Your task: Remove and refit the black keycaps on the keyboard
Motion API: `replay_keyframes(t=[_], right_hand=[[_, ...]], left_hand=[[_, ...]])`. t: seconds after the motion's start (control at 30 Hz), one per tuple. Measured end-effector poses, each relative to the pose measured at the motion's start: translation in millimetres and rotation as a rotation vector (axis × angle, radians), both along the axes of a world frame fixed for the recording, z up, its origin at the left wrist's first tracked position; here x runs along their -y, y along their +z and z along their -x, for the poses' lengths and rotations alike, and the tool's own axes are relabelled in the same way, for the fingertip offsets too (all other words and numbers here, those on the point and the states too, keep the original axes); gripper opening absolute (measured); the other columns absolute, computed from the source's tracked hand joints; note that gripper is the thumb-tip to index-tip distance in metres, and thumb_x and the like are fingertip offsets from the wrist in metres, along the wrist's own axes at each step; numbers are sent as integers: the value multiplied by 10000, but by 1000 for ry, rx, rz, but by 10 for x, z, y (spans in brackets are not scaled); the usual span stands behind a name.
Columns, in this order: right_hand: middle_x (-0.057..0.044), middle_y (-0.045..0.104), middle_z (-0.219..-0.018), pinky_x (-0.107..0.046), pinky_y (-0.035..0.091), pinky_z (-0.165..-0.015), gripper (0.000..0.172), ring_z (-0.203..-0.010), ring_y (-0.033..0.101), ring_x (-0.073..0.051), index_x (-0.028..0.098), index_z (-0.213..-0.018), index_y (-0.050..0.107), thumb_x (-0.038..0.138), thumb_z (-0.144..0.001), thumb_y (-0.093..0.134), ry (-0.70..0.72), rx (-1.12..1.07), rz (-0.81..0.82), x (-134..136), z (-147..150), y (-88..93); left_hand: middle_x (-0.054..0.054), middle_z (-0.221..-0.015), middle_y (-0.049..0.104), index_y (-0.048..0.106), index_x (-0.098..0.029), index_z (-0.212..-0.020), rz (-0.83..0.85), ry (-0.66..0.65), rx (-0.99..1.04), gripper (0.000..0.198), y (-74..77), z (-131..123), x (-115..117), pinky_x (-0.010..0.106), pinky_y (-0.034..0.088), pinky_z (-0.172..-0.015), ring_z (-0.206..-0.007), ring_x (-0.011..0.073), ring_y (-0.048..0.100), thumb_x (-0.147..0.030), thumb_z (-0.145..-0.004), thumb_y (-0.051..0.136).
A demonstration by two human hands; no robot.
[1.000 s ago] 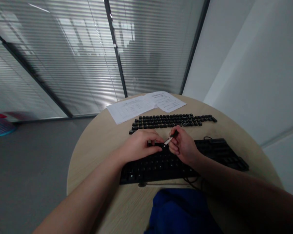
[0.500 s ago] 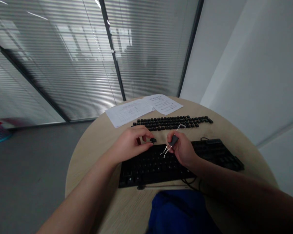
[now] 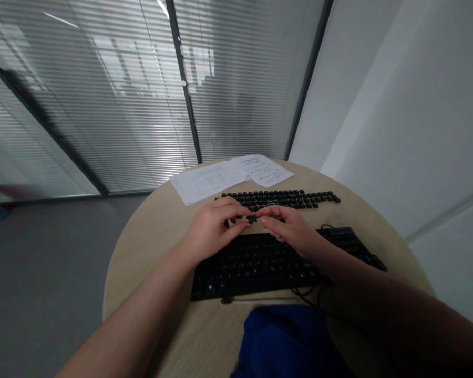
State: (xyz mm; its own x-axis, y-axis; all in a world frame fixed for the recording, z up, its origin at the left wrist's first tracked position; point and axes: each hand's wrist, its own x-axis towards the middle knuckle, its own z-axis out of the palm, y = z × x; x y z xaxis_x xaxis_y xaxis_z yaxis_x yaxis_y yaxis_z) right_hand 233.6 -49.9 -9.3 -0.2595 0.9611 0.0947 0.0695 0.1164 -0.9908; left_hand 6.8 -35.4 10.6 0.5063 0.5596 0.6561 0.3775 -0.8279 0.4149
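Note:
My left hand (image 3: 216,226) is closed, pinching a small black keycap (image 3: 252,218) between thumb and fingertips above the back edge of the black keyboard (image 3: 256,265). My right hand (image 3: 289,228) comes up to the same keycap from the right, its thumb and index fingertips at or very near it. A pale wire end of the keycap puller (image 3: 273,202) shows just beyond the right fingers. Its dark handle is hidden by that hand. Behind both hands, loose black keycaps (image 3: 311,199) lie in rows on the round wooden table (image 3: 142,262).
Printed sheets of paper (image 3: 208,181) lie at the table's far side. A cable (image 3: 305,294) and a thin rod-like thing (image 3: 260,301) are along the keyboard's front edge. Blue cloth (image 3: 279,341) is at the near edge. Glass with blinds and a white wall (image 3: 418,105) stand beyond.
My right hand has moved left and away from me, up to the keycap in my left hand. The puller, plainly visible before, is now mostly hidden. My left hand has shifted slightly forward.

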Motion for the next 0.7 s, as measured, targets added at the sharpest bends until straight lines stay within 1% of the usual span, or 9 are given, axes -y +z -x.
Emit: replay_keyframes(t=[0.07, 0.17, 0.27, 0.33, 0.4, 0.43, 0.53, 0.6, 0.7], right_hand=[[31, 588, -679, -233, 307, -492, 296, -539, 393, -85, 176, -1022, 757, 389, -817, 749, 6, 65, -55, 10, 5, -14], [13, 639, -723, -244, 362, -543, 326, -570, 443, -95, 175, -1037, 767, 414, -816, 755, 17, 127, -72, 22, -2, -14], [11, 643, -728, -256, 403, -596, 336, -604, 490, -109, 169, -1021, 766, 429, -808, 759, 17, 223, -103, 9, -49, 4], [11, 637, -723, -262, 410, -606, 339, -607, 498, -116, 166, -1023, 767, 431, -812, 756, 6, 338, -145, -32, -98, 12], [-9, 674, -783, -269, 415, -616, 320, -619, 514, -123, 171, -1042, 776, 406, -826, 750, -12, 497, -220, -110, -141, 5], [-26, 702, -837, -276, 424, -634, 296, -645, 537, -131, 177, -1042, 784, 384, -833, 748, -22, 589, -271, -164, -155, -6], [-61, 754, -960, -302, 459, -742, 206, -803, 632, -181, 201, -997, 807, 327, -844, 754, -13, 860, -373, -364, -141, -70], [-64, 771, -975, -314, 473, -793, 186, -891, 672, -212, 215, -989, 816, 321, -849, 755, 13, 984, -370, -503, -93, -124], [-45, 785, -967, -314, 490, -809, 202, -912, 701, -220, 234, -1023, 820, 328, -864, 740, -7, 1062, -356, -663, -4, -187]], left_hand=[[51, -938, 723, 765, -187, -1033, -11, -17, -7, 133, -1, -15, 9, 236, 556, -621, -682, 105, 649, -255, -949, 688], [57, -959, 720, 765, -191, -1045, -23, -41, -20, 139, 1, -32, 24, 261, 564, -664, -751, 129, 666, -240, -954, 672], [57, -999, 727, 752, -211, -1117, -10, -57, -67, 194, 0, -26, 22, 283, 565, -694, -791, 147, 675, -227, -954, 649], [50, -1010, 739, 717, -221, -1217, 2, -34, -97, 288, -3, 8, -13, 294, 561, -705, -764, 143, 668, -209, -935, 660], [41, -991, 748, 692, -217, -1268, 7, 34, -95, 360, -10, 70, -82, 301, 552, -710, -741, 144, 662, -204, -908, 692], [37, -970, 749, 699, -211, -1250, 8, 78, -82, 351, -16, 109, -126, 304, 545, -709, -738, 148, 662, -206, -899, 704], [37, -915, 740, 747, -193, -1102, 20, 181, -51, 208, -43, 224, -261, 302, 522, -695, -735, 155, 654, -204, -904, 686], [40, -900, 739, 757, -189, -1045, 34, 226, -43, 165, -71, 279, -331, 299, 511, -684, -723, 154, 646, -205, -911, 664], [45, -888, 744, 764, -187, -1000, 53, 264, -50, 153, -113, 322, -391, 299, 500, -680, -732, 160, 646, -216, -917, 639]])
